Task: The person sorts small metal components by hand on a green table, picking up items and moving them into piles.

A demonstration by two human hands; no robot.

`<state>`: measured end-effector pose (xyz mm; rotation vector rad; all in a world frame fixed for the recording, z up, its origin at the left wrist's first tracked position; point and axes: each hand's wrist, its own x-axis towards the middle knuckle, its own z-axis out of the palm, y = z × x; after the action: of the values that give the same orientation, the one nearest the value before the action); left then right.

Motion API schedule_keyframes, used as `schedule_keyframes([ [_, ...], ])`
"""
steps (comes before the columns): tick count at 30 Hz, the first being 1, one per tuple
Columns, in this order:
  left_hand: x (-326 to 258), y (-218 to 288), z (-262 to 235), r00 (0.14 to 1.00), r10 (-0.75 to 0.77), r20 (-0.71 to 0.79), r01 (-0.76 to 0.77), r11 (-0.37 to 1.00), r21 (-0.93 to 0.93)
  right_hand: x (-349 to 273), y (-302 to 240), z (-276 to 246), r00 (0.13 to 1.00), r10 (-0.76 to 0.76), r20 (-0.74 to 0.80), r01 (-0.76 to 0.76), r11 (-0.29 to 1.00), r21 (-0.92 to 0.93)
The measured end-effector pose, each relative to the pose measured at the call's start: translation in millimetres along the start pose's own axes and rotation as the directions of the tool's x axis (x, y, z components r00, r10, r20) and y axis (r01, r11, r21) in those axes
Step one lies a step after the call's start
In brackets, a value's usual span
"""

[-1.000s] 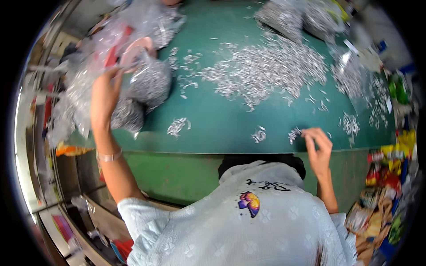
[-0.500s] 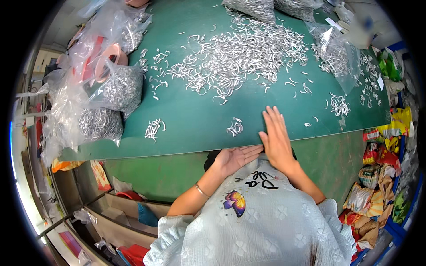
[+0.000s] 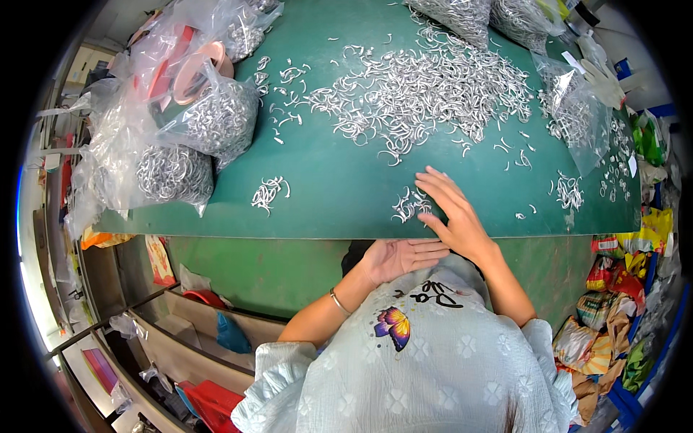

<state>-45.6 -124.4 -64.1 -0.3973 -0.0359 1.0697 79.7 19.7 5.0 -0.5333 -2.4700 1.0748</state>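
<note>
My right hand (image 3: 453, 215) rests over the near part of the green table with its fingers stretched out, beside a small cluster of curved silvery metal pieces (image 3: 408, 205). Just below the table edge my left hand (image 3: 401, 260) lies palm up, its fingers extended and nothing visible in it. Farther back a big spread of the same curved metal pieces (image 3: 447, 90) covers the green table (image 3: 332, 195). Another little pile (image 3: 269, 193) sits to the left near the edge, and one more (image 3: 569, 191) to the right.
Clear plastic bags full of metal pieces (image 3: 220, 119) crowd the table's left side, next to a pink ring-shaped object (image 3: 198, 72). More filled bags stand at the back, and an open bag (image 3: 577, 108) lies at right. Drawers (image 3: 195, 339) are at lower left; colourful packages (image 3: 592, 332) line the right.
My right hand has moved down to the near cluster, which now holds more pieces. My left hand stays palm up at the edge. The whole view has shifted slightly.
</note>
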Motion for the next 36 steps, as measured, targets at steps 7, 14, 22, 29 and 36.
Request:
schedule_keyframes([
  [7,10,-7,0,0.986,0.086,-0.143,-0.060,0.982,0.178,-8,3,-1,0.997,-0.054,0.060,0.064,0.981,-0.185],
  [14,15,-9,0,0.987,0.091,-0.136,-0.078,0.992,0.096,-15,-2,-2,1.000,-0.002,-0.028,0.001,0.999,-0.036],
  [22,26,-13,-25,0.996,0.008,0.084,0.006,0.987,-0.160,-56,-11,13,0.990,-0.120,0.081,0.131,0.979,-0.157],
  [29,11,-17,-42,0.919,0.118,-0.376,0.000,0.955,0.298,-74,-15,9,0.956,-0.256,-0.141,0.268,0.960,0.076],
  [36,-44,-8,98,0.804,0.292,-0.518,0.156,0.737,0.658,-57,-10,-26,0.890,0.030,-0.455,0.046,0.987,0.153],
])
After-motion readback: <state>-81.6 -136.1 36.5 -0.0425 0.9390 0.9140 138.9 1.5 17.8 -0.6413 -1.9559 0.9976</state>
